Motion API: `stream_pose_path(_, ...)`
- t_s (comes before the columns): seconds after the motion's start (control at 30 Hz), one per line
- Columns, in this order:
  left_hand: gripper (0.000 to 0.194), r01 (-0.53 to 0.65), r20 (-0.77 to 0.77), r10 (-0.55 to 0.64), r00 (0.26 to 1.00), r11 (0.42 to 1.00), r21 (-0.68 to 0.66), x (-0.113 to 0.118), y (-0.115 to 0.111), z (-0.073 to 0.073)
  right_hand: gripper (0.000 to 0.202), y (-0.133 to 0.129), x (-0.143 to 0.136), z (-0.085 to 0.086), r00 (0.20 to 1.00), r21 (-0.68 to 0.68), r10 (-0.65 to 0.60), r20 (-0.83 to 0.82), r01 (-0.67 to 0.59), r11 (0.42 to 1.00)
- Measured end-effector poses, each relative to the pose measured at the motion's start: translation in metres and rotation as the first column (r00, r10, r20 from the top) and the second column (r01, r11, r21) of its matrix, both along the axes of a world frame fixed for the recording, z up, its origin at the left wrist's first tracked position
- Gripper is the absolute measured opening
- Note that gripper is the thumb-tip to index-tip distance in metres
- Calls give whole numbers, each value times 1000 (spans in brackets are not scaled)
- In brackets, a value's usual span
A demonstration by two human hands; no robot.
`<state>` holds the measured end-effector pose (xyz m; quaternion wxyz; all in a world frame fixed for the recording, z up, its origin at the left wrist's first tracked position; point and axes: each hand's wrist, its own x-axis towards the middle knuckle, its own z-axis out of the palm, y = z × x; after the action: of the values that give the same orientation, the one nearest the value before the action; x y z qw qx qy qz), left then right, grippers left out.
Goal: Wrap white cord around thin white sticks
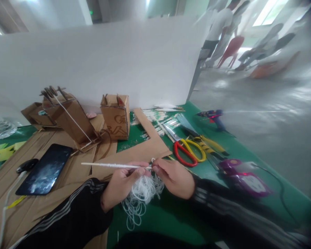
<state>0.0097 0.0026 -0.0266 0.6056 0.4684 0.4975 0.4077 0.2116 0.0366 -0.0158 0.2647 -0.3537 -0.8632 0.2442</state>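
Observation:
Between my two hands lies a thin wooden stick (86, 163), nearly level, with white string wound along much of its length. My left hand (123, 185) is closed round the stick, thumb on top. At the stick's right end my right hand (173, 176) is pinched, and a small loop of string (153, 160) stands up beside its fingertips. A loose tangle of white string (142, 195) hangs below and between both hands, over the green table (155, 226). The exact grip of the right fingertips is partly hidden.
Cardboard models (115, 117) stand at the back left, near a black phone (44, 169) on cardboard sheets. To the right are red-and-yellow scissors (186, 157), pliers (214, 144), a glue gun (214, 117) and a purple power socket (245, 178). People (219, 29) are in the background.

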Motion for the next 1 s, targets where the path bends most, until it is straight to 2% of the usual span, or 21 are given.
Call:
stream_pose_path(0.17, 37, -8, 2, 8, 1000, 1000, 7, 0, 0, -1, 10, 0, 0, -1, 999, -4, -25, -37, 25, 1000)
stream_pose_path(0.3, 37, 6, -5, -6, 1000, 1000, 10, -1, 0, -1, 19, -1, 1, -3, 1000, -19, -5, -14, 5, 1000)
stream_pose_path(0.5, 35, -1, -2, 1, 1000, 1000, 19, -1, 0, -1, 9, -1, 0, -4, 999, -4, -27, -35, 27, 1000)
stream_pose_path(0.6, 34, 18, 20, -19, 1000, 1000, 11, -1, -1, -1, 20, -1, 0, -2, 1000, -4, 8, 11, -8, 1000)
stream_pose_path(0.8, 34, 13, 24, -13, 1000, 1000, 6, -1, -1, -2, 10, -1, -1, -2, 999, 2, -26, -31, 26, 1000)
stream_pose_path(0.93, 34, 25, 11, -25, 1000, 1000, 6, 0, 0, -1, 20, -1, 0, -3, 1000, 14, 11, 12, -11, 1000)
stream_pose_path(1.0, 34, 24, 21, -24, 999, 1000, 12, -1, 0, -1, 18, -1, 0, -2, 1000, 14, -1, -3, 1, 1000)
